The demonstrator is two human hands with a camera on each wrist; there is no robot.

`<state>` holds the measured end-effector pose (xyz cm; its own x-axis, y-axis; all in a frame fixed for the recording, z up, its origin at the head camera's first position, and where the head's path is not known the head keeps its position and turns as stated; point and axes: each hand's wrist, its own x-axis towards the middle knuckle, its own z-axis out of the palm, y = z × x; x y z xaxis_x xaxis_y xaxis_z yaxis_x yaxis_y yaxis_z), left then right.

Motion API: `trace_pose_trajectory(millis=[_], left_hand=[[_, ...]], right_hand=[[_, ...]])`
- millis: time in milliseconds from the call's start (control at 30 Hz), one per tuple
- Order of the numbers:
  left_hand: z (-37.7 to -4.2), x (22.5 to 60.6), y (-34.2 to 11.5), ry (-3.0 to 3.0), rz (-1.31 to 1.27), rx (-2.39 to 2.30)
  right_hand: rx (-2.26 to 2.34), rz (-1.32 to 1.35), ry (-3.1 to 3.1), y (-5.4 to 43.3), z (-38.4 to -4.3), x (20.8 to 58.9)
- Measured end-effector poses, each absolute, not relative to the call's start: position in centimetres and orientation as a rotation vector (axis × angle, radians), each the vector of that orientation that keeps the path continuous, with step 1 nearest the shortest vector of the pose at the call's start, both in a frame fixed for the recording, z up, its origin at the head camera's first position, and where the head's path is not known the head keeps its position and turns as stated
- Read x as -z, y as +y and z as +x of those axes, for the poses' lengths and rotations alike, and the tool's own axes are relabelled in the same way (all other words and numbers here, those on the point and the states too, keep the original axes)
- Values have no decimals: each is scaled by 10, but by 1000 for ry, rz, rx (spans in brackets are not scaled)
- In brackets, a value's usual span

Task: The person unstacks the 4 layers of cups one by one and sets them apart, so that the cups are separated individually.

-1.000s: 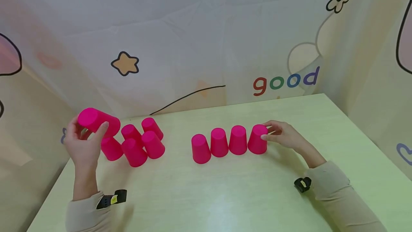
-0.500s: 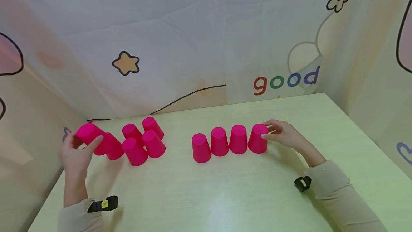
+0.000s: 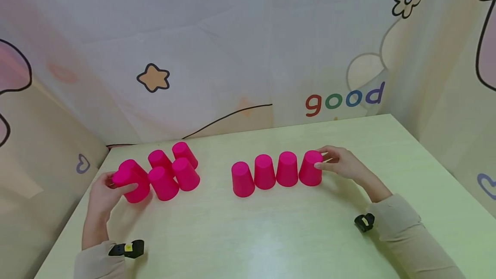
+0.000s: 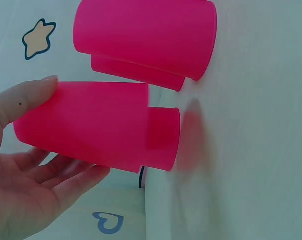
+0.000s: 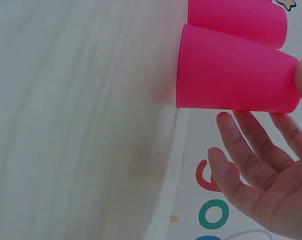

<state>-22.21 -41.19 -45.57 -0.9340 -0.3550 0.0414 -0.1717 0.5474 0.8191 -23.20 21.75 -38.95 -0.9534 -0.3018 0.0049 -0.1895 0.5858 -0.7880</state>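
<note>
My left hand grips an upside-down pink cup between thumb and fingers. In the left wrist view this cup hangs a little off the tabletop, its rim apart from the surface. Partly hidden behind it stands another pink cup. At the right, my right hand holds the end pink cup of a row, thumb on the near side and fingers behind. That cup rests mouth down on the table in the right wrist view.
Several upside-down pink cups stand in two lines beside the left-hand cup. More pink cups make the row in mid-table. A printed cloth hangs behind the pale table. Each wrist wears a black camera.
My left hand has lowered its cup from above the left group, passing along that group's left side, then come nearer and right, before the leftmost cup. My right hand stays put.
</note>
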Motion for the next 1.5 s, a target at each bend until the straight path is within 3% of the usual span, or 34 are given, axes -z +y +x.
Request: trace_pose_trajectory(millis=[167, 467, 633, 1133, 1233, 1500], left_hand=[[-211, 442, -400, -2679, 425, 1449], [-222, 463, -415, -2648, 381, 1352], [-223, 445, -406, -2574, 366, 1325], [-258, 466, -379, -2371, 242, 1246], [-253, 454, -356, -2387, 147, 1277], [-191, 347, -238, -2585, -44, 1433]], right_hand=[[1303, -409, 2681, 217, -232, 390], [1294, -405, 2682, 216, -231, 388], [1294, -398, 2679, 216, -232, 388], [1298, -395, 2681, 217, -234, 391], [1301, -389, 2680, 218, -235, 392], [1301, -396, 2684, 219, -236, 393]])
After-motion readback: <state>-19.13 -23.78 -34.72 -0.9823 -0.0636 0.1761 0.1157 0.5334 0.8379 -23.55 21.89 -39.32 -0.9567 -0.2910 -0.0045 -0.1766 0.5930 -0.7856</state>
